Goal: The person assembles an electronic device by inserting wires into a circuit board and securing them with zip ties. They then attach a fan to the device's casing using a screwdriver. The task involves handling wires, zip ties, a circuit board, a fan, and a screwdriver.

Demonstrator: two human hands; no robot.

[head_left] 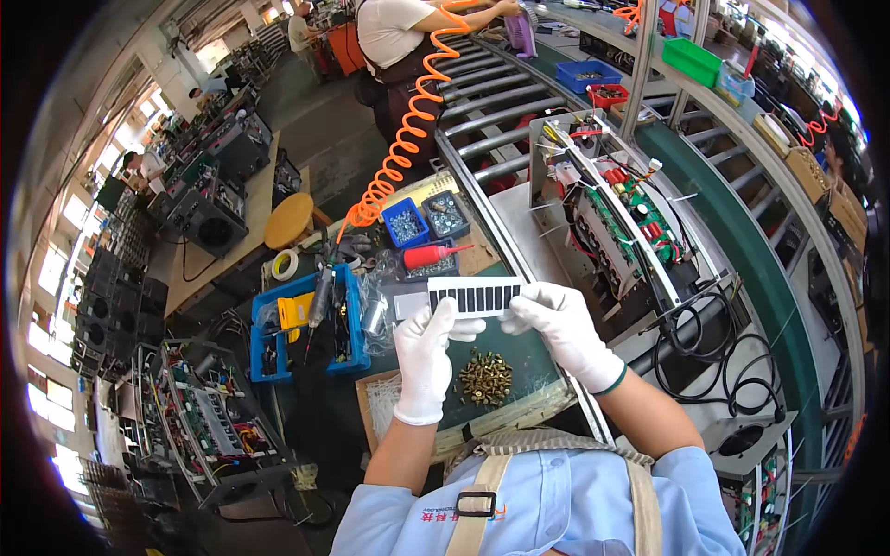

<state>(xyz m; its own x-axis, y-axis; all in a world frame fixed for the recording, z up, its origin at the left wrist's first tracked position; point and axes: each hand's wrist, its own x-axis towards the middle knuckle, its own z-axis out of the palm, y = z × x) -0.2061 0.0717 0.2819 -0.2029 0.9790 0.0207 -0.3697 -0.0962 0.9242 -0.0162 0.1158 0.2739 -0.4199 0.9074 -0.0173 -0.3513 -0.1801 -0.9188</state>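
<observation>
A white sheet with a row of several black rectangles (476, 298), like a strip of labels, is held up over the workbench in both gloved hands. My left hand (424, 360), in a white glove, grips its left end with the thumb in front. At the right end, my right hand (563, 332), also gloved in white, pinches the sheet between thumb and fingers. Just below the sheet, a heap of brass-coloured fittings (486, 378) lies on the green bench top. Behind the sheet's left side, a pale flat piece (408, 306) shows in part.
Left of the hands is a blue bin of tools (346, 338), with an electric screwdriver (322, 298) above it. Blue screw trays (405, 224) and a red bottle (428, 256) sit beyond. An open chassis with circuit boards (630, 208) stands right, by a roller conveyor (482, 88).
</observation>
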